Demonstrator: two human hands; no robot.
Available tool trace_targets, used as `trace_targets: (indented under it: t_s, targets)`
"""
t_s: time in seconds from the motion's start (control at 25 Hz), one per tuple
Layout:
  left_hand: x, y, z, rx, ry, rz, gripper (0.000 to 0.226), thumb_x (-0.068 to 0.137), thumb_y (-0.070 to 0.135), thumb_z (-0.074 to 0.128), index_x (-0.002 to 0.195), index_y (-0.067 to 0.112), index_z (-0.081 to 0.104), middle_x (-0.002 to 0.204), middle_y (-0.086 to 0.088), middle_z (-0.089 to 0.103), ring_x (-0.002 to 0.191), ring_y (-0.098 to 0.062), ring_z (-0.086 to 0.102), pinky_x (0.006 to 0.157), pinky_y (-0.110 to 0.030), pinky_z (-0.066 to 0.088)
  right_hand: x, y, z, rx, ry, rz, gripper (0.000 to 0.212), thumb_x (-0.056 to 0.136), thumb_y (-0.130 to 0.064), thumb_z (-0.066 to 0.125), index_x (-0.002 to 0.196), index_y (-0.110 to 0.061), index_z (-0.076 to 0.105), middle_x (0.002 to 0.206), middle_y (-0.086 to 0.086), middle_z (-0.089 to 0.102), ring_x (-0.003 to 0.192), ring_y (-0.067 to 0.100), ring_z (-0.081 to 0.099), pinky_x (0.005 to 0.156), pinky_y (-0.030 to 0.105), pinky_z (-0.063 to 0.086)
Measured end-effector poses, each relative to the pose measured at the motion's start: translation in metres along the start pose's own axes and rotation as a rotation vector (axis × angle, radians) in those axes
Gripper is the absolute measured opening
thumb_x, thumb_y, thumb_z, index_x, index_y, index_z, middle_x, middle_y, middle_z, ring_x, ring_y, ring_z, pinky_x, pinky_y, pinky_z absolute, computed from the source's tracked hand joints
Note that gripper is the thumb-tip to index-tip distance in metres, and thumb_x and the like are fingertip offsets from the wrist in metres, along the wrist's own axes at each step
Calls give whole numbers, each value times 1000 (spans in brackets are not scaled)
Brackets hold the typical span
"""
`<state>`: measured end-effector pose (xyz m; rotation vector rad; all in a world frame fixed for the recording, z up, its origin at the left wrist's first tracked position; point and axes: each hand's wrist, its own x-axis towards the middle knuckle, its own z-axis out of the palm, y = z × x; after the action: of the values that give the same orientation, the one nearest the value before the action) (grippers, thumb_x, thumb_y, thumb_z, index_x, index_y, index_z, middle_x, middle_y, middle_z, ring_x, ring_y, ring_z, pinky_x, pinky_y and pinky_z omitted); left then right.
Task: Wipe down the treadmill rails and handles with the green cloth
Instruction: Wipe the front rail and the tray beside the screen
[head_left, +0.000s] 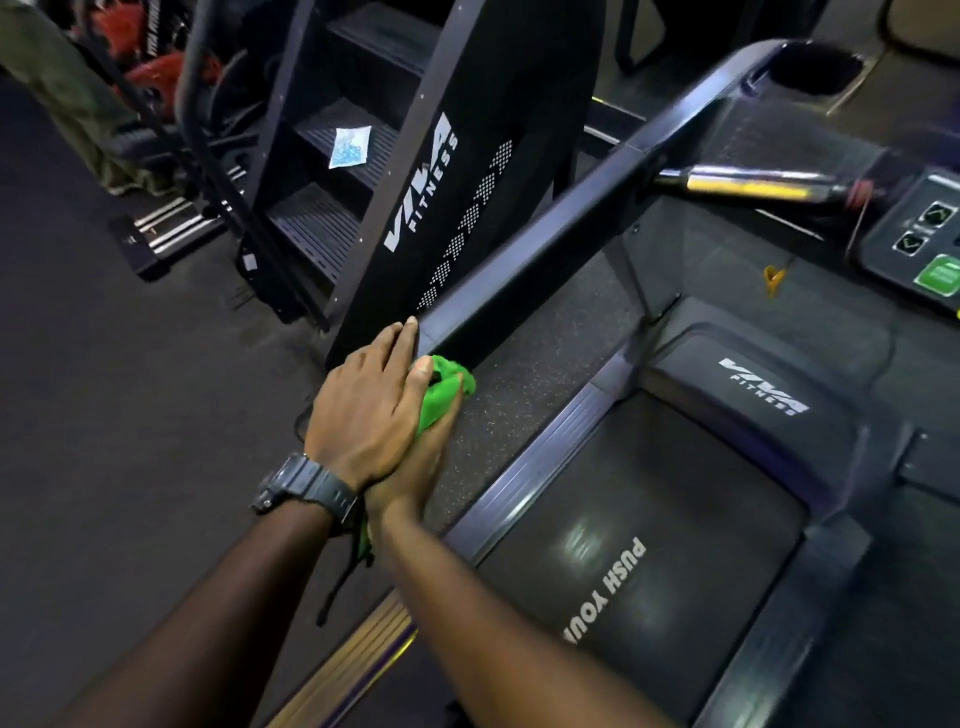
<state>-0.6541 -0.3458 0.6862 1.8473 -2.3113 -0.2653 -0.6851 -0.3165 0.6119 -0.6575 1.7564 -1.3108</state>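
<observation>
We held the green cloth (441, 389) at the near end of the left rail (545, 244). Our left hand (363, 410) lay flat on top, fingers straight; our right hand (426, 447) gripped the cloth beneath. The rail's long axis ran up toward the far right, away from both hands.

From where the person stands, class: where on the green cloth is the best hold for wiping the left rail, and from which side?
Hold the cloth by its bunched middle, wrapped over the rail's near end, coming from above. The rail is a long sloping bar, so a hold over its top can slide up along it. Both hands are placed this way now: the left hand lies flat on top, the right hand cups the cloth underneath.
</observation>
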Motion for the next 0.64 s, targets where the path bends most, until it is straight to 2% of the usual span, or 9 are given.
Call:
trace_targets:
  t_s: [0.04,0.08,0.16,0.24,0.32,0.4,0.44,0.52,0.64]
  targets:
    - [-1,-1,0,-4,-3,-3,68,97,57,7,157,27,19,160,1,30,139,-24,38,111,-40,34,14,-6,-8,-62,47,-89,61,87,-64,56,142,-44,40,143,7,53,127,25,56,107,50,43]
    - [-1,0,1,1,0,1,68,97,57,7,157,26,20,160,0,30,139,-23,38,110,-41,35,36,-11,-14,-29,96,-163,58,92,-48,54,145,-52,29,150,8,45,133,26,50,108,51,41]
    - [-1,1,4,3,20,2,68,97,56,7,156,26,22,159,0,32,139,-23,38,110,-42,36,60,-10,-17,30,128,-279,72,94,-19,46,147,-55,14,159,5,30,145,22,34,113,50,34]
    - [2,4,-1,-54,13,-39,70,96,56,6,155,26,27,158,1,36,139,-21,39,111,-39,34,27,-4,-22,47,-29,-372,72,99,-22,46,150,-52,6,164,3,17,150,18,20,118,49,27]
    - [-1,3,-5,-131,38,-49,68,96,54,7,153,28,32,157,6,37,141,-14,36,112,-27,25,-2,5,-29,-2,-216,-463,76,101,-21,47,149,-54,-1,165,1,5,152,16,8,120,49,21]
    - [-3,7,-10,-246,7,-102,66,95,55,5,149,36,39,153,13,41,140,-8,36,110,-17,19,23,17,-33,-17,-235,-580,77,98,-11,47,153,-46,5,164,0,-1,153,19,2,121,49,18]
    - [-1,5,-9,-380,-14,-208,66,94,60,4,143,44,45,148,19,46,137,-5,39,110,-17,19,41,15,-35,-46,-215,-647,78,94,-4,49,154,-37,11,163,0,-2,153,23,1,121,49,16]
    - [4,-1,-10,-567,-40,-442,71,86,79,3,131,56,53,137,21,57,130,-9,48,115,-31,23,60,21,-41,-155,-268,-887,77,87,0,54,151,-26,19,164,-1,-4,152,32,0,121,52,14]
    - [8,-12,-4,-652,-62,-562,104,61,103,3,141,50,44,139,-7,59,129,-37,51,111,-61,31,83,42,-59,-413,-440,-1399,62,92,-9,49,148,-26,29,164,-8,-10,152,29,-4,120,55,14]
